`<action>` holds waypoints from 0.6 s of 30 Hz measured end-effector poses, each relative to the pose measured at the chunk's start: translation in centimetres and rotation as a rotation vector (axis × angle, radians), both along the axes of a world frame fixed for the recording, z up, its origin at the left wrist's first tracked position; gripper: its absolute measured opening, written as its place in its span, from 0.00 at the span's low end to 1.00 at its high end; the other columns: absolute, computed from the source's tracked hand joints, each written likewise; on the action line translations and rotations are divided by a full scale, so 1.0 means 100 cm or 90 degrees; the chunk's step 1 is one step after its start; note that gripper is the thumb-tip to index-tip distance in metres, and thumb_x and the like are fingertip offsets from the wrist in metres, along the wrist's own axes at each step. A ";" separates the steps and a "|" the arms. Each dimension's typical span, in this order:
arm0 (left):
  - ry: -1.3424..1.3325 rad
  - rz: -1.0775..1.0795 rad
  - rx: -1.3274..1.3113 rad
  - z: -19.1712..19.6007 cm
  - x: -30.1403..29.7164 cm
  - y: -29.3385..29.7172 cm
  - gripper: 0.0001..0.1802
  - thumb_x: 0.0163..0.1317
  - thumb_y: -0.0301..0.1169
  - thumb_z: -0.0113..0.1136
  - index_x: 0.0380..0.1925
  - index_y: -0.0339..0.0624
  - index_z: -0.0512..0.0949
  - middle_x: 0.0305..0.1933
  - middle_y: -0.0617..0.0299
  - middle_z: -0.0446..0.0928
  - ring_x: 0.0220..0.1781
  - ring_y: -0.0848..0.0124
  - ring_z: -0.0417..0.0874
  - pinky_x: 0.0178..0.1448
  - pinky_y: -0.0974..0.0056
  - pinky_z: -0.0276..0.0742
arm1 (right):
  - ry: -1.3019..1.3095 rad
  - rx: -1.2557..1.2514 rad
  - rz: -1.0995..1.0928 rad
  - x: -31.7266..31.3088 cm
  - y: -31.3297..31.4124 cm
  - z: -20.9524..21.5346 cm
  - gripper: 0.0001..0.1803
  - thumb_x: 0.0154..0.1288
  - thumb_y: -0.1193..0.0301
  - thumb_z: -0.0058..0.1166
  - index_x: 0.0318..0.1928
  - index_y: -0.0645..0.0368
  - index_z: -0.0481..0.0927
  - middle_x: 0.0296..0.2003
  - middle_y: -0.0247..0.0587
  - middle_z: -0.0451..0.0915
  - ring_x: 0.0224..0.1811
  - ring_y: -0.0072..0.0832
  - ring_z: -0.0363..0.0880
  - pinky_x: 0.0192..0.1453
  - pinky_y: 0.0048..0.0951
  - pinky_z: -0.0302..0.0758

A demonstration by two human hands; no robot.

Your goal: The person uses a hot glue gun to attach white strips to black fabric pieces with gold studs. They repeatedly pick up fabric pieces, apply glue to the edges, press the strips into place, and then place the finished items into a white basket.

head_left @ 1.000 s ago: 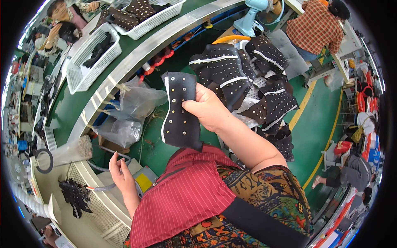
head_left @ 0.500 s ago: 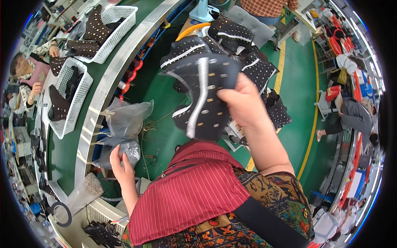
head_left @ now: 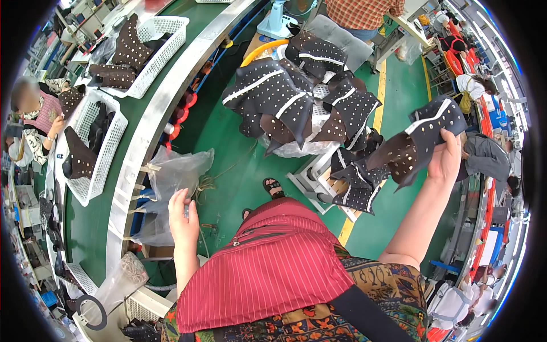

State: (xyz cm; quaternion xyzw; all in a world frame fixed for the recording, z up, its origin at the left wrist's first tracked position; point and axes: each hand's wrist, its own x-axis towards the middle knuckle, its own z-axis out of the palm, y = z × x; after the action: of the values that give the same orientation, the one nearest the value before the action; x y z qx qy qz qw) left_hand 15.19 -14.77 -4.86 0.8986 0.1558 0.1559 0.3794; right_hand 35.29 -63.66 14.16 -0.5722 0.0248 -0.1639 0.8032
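Observation:
At the right, my right hand (head_left: 445,155) pinches the edge of a black perforated boot upper (head_left: 424,134) with a white strip along it. The piece hangs bent, its brown underside partly showing. Below and left of it, several similar pieces (head_left: 356,181) lie on a low white and wood stand (head_left: 316,179). A larger pile of dotted uppers (head_left: 270,94) rests ahead on clear plastic and a yellow-rimmed container (head_left: 263,51). My left hand (head_left: 183,222) is raised with nothing in it, fingers loosely extended, beside clear plastic bags (head_left: 179,176) hanging from the bench edge.
A curved metal-edged conveyor bench (head_left: 139,125) runs along my left, carrying white baskets (head_left: 117,128) of dotted pieces. A co-worker (head_left: 40,114) sits beyond it. A beige crate (head_left: 145,305) is at lower left. Ahead stands a person in a checked shirt (head_left: 362,14).
My right hand has swung to the right with the boot upper, away from in front of the pile. My left hand has shifted slightly right.

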 end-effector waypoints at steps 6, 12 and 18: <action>0.046 0.100 0.074 0.000 -0.004 0.009 0.21 0.58 0.20 0.54 0.54 0.38 0.72 0.56 0.51 0.70 0.44 0.62 0.78 0.52 0.61 0.74 | -0.005 0.036 -0.060 0.115 -0.013 -0.029 0.20 0.59 0.84 0.42 0.53 0.63 0.70 0.46 0.43 0.76 0.48 0.36 0.77 0.54 0.41 0.76; 0.123 0.201 0.094 0.005 0.004 -0.007 0.20 0.58 0.19 0.54 0.53 0.37 0.72 0.56 0.50 0.70 0.43 0.62 0.77 0.52 0.61 0.73 | -0.091 0.214 -0.125 0.316 -0.020 -0.047 0.18 0.56 0.87 0.41 0.48 0.63 0.71 0.44 0.45 0.74 0.46 0.39 0.77 0.54 0.48 0.76; 0.221 0.201 0.160 0.029 0.042 -0.036 0.19 0.58 0.22 0.55 0.51 0.38 0.73 0.57 0.49 0.70 0.54 0.52 0.75 0.55 0.57 0.72 | -0.053 0.313 -0.203 0.416 0.024 -0.067 0.17 0.55 0.84 0.44 0.47 0.68 0.71 0.45 0.47 0.75 0.46 0.38 0.78 0.53 0.48 0.77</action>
State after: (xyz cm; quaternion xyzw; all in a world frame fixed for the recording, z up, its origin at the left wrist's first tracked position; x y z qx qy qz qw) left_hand 19.37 -18.39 -1.93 0.9166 0.3360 0.0749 0.2032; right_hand 76.90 -61.25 7.42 -0.3419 0.1205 -0.3002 0.8823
